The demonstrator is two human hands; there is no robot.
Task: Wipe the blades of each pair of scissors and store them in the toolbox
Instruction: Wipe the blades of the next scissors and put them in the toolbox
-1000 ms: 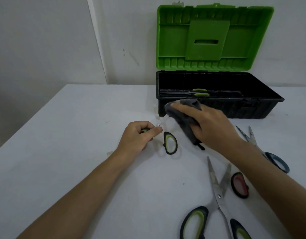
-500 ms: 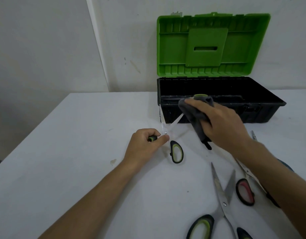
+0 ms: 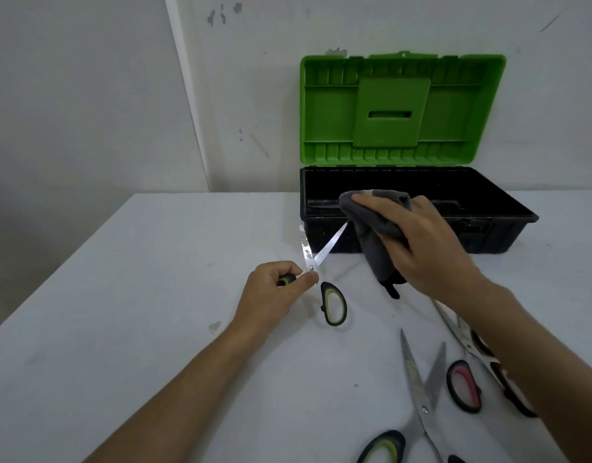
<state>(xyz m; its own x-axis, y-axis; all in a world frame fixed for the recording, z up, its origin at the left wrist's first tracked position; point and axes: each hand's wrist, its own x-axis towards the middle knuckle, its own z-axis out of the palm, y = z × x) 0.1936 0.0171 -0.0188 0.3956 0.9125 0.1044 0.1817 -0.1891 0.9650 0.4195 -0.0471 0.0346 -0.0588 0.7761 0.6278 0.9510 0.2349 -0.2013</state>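
table [image 3: 120, 329] fills the view; toolbox [image 3: 418, 228] sits at 1 o'clock against the wall, green lid [image 3: 401, 108] up, still open. compared with a second ago the view is tilted up a bit and the right hand [image 3: 431, 248] with the grey cloth [image 3: 378, 235] has slid out along the blade toward the tip, now at 12–1 o'clock in front of the box's front wall. fingers are wrapped round the cloth, which is pinched over the end of the right blade. left hand [image 3: 274, 292] hasn't moved, clenched round one handle of the open scissors [image 3: 316, 259] at centre; the other handle loop lies on the table. left blade shows spots, so likely not wiped yet. two or three more scissors [image 3: 421, 396] wait at 4–5 o'clock, partly under the right forearm. judgement: one blade's stroke almost done, storing not started for this pair.
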